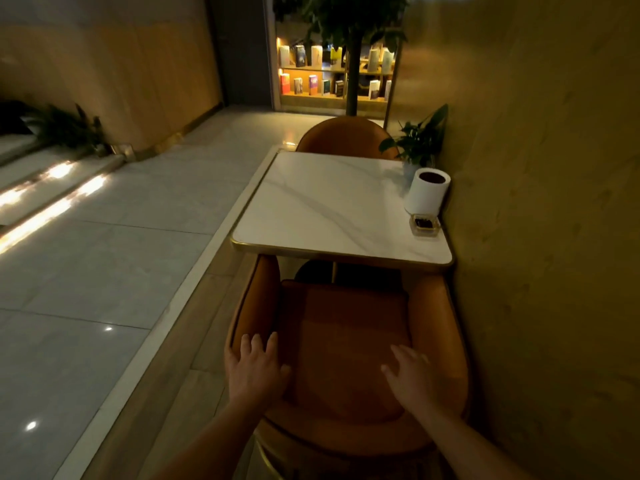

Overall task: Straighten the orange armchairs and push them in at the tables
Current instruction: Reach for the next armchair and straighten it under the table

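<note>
An orange armchair (346, 327) stands right below me, its armrest tips reaching under the near edge of a white marble table (325, 209). My left hand (256, 368) rests on the chair's left arm and back rim, fingers spread. My right hand (412, 372) hovers with straight spread fingers over the right side of the backrest; whether it touches is unclear. A second orange armchair (343, 135) sits at the table's far side, only its rounded back showing.
A yellow wall (536, 237) runs close along the right of the table and chairs. On the table's right edge stand a white roll-shaped holder (427, 195), an ashtray (425, 225) and a potted plant (419, 140). Tiled floor (104, 254) lies left.
</note>
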Available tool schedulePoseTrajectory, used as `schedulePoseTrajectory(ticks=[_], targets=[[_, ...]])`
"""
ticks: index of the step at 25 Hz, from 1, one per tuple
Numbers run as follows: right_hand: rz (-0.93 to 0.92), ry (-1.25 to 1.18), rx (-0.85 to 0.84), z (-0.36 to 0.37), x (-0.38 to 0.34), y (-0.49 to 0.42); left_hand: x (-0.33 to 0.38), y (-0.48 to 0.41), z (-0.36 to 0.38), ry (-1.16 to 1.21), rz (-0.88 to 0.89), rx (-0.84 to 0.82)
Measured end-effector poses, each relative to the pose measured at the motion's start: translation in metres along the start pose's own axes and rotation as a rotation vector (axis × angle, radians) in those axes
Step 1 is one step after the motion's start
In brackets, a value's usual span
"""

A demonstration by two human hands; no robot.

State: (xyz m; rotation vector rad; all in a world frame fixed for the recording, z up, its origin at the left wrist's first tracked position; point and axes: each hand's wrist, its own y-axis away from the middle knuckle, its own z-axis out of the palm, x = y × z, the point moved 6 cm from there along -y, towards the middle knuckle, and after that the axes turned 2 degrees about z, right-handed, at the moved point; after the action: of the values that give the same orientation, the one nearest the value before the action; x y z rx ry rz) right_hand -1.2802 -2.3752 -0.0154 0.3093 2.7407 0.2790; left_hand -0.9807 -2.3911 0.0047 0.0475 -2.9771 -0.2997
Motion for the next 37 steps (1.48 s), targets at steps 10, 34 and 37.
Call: schedulePoseTrajectory(ticks=[10, 34, 37], targets=[[-0.212, 0.085, 0.021, -0.034, -0.109, 0.012, -0.038, 0.029, -0.049, 0.103, -0.037, 0.074], [-1.18, 0.185, -0.273, 0.128, -0.601, 0.173, -0.397, 0.243, -0.098, 0.23, -0.846, 0.342], [-1.381, 0.214, -0.334, 0.161, -0.649, 0.217, -0.422, 0.288, -0.088, 0.238, -1.044, 0.366]])
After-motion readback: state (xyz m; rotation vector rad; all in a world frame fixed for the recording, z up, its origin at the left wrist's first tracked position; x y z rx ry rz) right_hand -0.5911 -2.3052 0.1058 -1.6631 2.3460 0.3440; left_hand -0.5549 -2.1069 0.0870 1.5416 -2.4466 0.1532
